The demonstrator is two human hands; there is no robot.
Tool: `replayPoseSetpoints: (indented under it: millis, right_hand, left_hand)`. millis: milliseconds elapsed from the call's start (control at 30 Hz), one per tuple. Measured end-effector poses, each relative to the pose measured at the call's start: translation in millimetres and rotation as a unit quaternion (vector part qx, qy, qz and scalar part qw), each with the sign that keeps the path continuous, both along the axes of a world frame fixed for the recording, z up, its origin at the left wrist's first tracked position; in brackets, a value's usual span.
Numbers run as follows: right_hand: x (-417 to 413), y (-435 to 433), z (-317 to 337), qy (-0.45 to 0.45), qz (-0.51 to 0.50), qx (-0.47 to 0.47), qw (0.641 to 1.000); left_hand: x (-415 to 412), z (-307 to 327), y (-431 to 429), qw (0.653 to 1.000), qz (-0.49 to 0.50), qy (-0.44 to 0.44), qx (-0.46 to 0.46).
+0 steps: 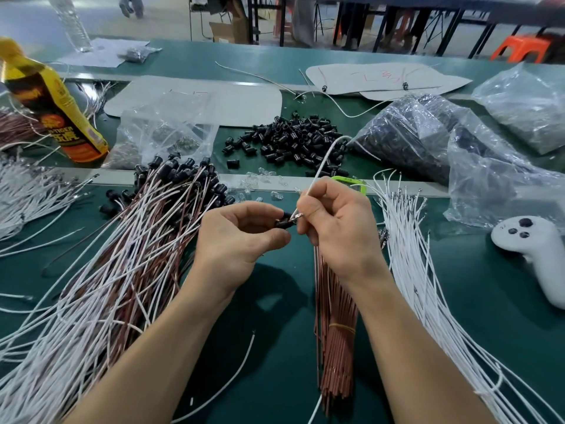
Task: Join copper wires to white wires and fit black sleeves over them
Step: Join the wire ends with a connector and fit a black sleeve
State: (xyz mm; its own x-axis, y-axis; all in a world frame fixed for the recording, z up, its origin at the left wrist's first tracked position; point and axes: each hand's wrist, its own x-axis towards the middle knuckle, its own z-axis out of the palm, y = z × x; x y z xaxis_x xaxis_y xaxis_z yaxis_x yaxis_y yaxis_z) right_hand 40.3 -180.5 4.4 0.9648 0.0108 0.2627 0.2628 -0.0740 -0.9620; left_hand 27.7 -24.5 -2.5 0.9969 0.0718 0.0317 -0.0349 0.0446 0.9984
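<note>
1. The left hand (241,237) pinched one black sleeve (282,223) between thumb and curled fingers. Its open end faced right, probably so that a wire could be fed straight in.
2. The right hand (333,221) gripped a white wire (321,168) close to its metal tip. I judged this short hold was meant to keep the tip stiff and easy to aim. The rest of the wire arched up and away over the loose sleeves (293,142).
3. The two hands were close together above the table (275,347). The wire tip sat just at the sleeve's mouth. Whether it was inside could not be told.
4. The sleeve looked short, dark and tubular. The wire looked thin and springy, with a small shiny terminal at its end.
5. Supplies lay within easy reach. The copper bundle (336,332), tied with a band, ran beneath the right wrist, and whether the hand touched it was hidden. A white pile (428,270) fanned out just to its right.
6. The finished pile (137,240) spread on the left with its sleeved ends pointing away, likely so that done pieces stayed apart from the stock.
7. The bags (412,139) behind seemed to hold more parts.
</note>
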Motion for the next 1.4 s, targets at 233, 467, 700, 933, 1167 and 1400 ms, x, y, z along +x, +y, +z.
replayPoseSetpoints:
  millis: [233, 467, 700, 933, 1167, 1400]
  right_hand:
    - [-2, -2, -2, 0.005, 0.040, 0.056, 0.998]
    - [-3, 2, -3, 0.011, 0.038, 0.052, 0.998]
    - [-3, -3, 1, 0.094, 0.003, 0.072, 0.993]
    - [-10, 10, -3, 0.140, 0.097, -0.029, 0.985]
    - [-12, 27, -8, 0.113, 0.044, -0.014, 0.993]
    - [-16, 28, -2, 0.025, -0.045, -0.192, 0.980]
  left_hand:
    - [-1, 4, -1, 0.999, 0.015, -0.013, -0.037]
    - [-3, 6, -2, 0.999, 0.023, -0.026, -0.039]
    - [1, -2, -2, 0.999, 0.013, 0.034, -0.025]
    - [1, 1, -5, 0.972, -0.012, 0.118, -0.201]
    - [2, -1, -4, 0.955, -0.050, 0.137, -0.259]
    - [1, -4, -6, 0.946, -0.026, 0.122, -0.300]
